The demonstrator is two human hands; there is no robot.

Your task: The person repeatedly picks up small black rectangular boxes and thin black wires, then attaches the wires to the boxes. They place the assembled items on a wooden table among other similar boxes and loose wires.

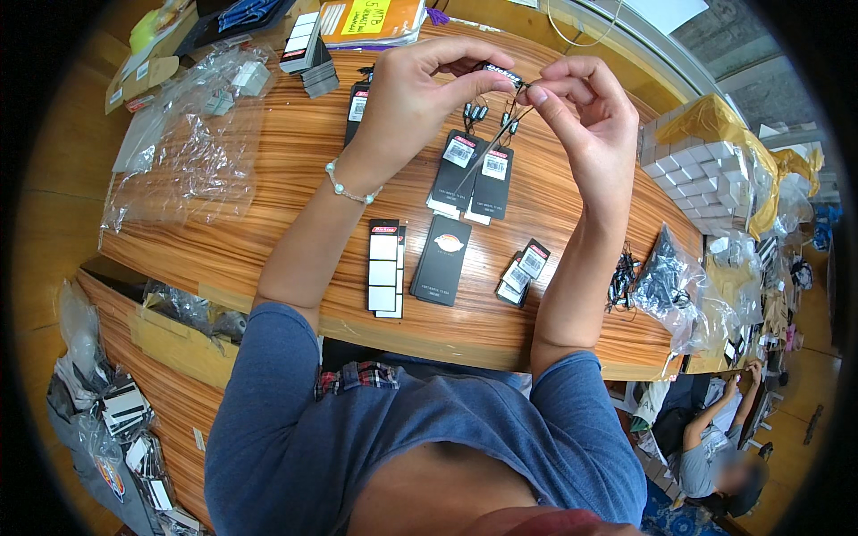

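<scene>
Above the far part of the table, my left hand (427, 89) pinches a small black piece with white marks, perhaps a tag's cord seal (500, 73). Close beside it, the fingertips of my right hand (585, 103) are closed on a thin black cord. A thin dark strip slants down below the fingers; I cannot tell if it is cord or a tag edge-on. Under my hands lie black hang tags (492, 183) with white labels, black cords and seals. Nearer me are a stack of plain black tags (441, 263), tags with white stickers (383, 268) and small label tags (524, 272).
A clear plastic bag (192, 147) covers the table's left side. Card stacks (313, 62) and an orange folder (371, 20) sit at the back. To the right are loose black cords (623, 279), a bag of cords (666, 272) and stacked white boxes (697, 174). Another person (706, 456) works at lower right.
</scene>
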